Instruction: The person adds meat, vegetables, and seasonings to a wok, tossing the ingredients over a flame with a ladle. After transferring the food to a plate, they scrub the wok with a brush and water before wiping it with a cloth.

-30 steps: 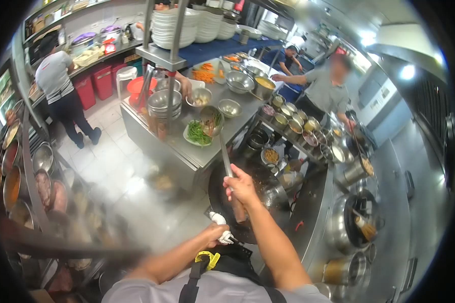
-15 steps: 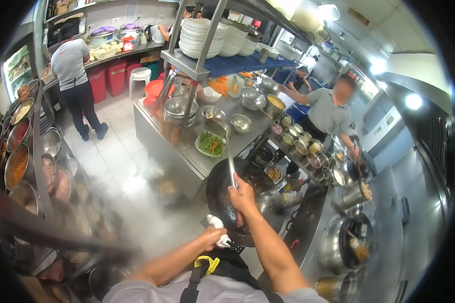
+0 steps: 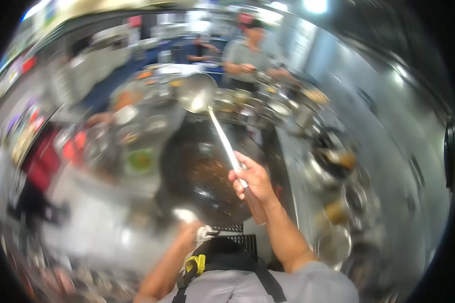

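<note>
Ladle [image 3: 222,136] now hangs over the far rim of the wok [image 3: 176,166], no longer beside the greens [image 3: 140,161] at left, so the two stand apart; the right hand [image 3: 254,180] grips it, left hand [image 3: 188,236] clutches white cloth [image 3: 205,233].

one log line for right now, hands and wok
right hand: grips ladle, bowl end pointing away | left hand: grips white cloth near wok | wok: dark, brown bits inside | view: blurred

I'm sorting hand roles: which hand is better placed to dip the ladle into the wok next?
Right, probably: the right hand holds the ladle. The left hand is occupied, gripping white cloth beside the wok.
</note>
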`<state>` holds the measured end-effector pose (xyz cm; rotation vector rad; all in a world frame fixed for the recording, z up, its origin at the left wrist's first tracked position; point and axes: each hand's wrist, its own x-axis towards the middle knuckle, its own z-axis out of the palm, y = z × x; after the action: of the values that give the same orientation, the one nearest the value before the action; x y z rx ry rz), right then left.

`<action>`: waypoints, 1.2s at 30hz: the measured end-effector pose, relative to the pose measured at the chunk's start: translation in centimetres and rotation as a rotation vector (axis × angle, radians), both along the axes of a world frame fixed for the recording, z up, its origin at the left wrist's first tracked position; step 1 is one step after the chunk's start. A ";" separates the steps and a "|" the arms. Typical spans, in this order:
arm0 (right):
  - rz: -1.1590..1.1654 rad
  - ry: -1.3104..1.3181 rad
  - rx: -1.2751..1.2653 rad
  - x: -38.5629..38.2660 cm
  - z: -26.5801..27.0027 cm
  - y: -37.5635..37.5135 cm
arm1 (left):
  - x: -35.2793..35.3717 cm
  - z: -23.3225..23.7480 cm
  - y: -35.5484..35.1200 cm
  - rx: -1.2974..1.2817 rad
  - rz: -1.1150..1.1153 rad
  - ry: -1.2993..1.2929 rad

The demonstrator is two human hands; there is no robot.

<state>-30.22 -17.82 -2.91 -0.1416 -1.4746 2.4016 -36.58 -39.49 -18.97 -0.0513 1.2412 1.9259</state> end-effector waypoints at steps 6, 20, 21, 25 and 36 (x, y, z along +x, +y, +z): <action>-0.521 0.146 0.145 20.2 5.2 1.5 | 4.2 8.8 5.0 0.119 -0.322 0.223; -1.842 0.100 0.312 59.4 4.8 -12.6 | 29.5 16.4 18.1 0.217 -0.908 0.098; -1.889 0.062 0.325 61.4 4.5 -13.7 | 32.0 15.6 18.9 0.196 -0.940 0.067; -1.972 -0.028 0.303 67.7 3.3 -17.0 | 42.2 12.3 21.2 0.195 -1.185 -0.108; -1.925 -0.351 -0.065 72.9 -2.5 -23.8 | 58.9 2.8 24.5 -0.042 -1.520 -0.063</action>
<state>42.72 -41.65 -5.41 -1.2892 -0.5536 0.7712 22.35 -15.00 -16.15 0.6246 0.7914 0.5503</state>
